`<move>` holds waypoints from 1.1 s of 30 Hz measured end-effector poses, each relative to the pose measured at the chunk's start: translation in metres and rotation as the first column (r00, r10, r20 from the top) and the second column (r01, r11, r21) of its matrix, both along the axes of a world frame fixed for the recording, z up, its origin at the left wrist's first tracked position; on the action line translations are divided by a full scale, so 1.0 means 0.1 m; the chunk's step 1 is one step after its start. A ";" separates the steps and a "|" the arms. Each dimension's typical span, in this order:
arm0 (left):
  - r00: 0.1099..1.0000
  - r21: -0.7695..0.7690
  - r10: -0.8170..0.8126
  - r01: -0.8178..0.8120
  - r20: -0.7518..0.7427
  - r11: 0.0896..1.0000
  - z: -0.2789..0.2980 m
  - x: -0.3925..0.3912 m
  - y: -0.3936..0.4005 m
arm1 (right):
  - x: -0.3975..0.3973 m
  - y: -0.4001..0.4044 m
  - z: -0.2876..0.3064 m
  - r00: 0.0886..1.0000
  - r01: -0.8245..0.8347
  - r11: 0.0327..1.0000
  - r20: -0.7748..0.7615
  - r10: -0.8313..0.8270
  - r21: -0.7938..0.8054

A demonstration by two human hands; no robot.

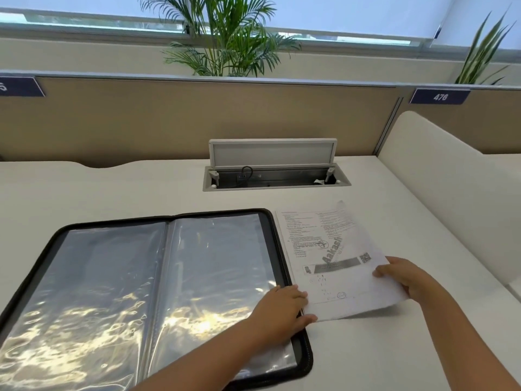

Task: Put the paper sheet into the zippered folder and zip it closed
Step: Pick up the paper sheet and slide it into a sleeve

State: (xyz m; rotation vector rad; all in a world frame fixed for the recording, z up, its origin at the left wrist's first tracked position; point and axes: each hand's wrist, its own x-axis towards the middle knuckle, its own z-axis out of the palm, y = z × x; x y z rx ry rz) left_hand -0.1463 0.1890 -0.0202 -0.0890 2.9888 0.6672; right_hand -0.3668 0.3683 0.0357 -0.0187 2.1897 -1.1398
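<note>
The black zippered folder (42,258) lies open flat on the white desk, showing two shiny clear plastic sleeves. Just right of it is the printed paper sheet (332,249), its far right corner curled up and its near right edge lifted off the desk. My left hand (282,309) reaches across the folder's right edge and pinches the sheet's near left corner. My right hand (406,277) grips the sheet's right edge, thumb on top.
An open cable hatch (276,179) with its lid raised sits in the desk beyond the paper. A tan partition (169,117) closes the back. A white side divider (439,187) stands at the right. Plants (225,38) rise behind the partition.
</note>
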 end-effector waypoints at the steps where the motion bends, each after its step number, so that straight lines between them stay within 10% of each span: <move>1: 0.999 0.089 0.043 -0.042 -0.014 0.995 0.01 0.00 -0.01 | 0.01 0.03 0.00 0.999 -0.010 1.000 -0.031 0.009 -0.006; 9: 0.842 0.742 0.538 -0.335 -0.041 0.581 0.38 -0.20 -0.25 | 0.17 0.25 -0.05 0.991 0.131 0.918 0.045 -0.123 -0.374; 15: 0.861 0.904 0.459 -0.357 0.221 0.234 0.79 -0.51 -0.44 | 0.33 0.21 0.03 0.999 0.022 0.815 -0.022 -0.043 -0.579; 25: 0.896 0.832 0.440 -0.201 -0.057 0.518 0.95 -0.73 -0.26 | 0.46 0.07 -0.01 0.914 -0.082 0.863 -0.382 -0.134 -0.499; 33: 0.862 0.838 0.472 -0.111 -0.187 0.534 0.87 -0.75 -0.17 | 0.49 0.04 0.14 0.889 -0.065 0.816 -0.404 -0.214 -0.575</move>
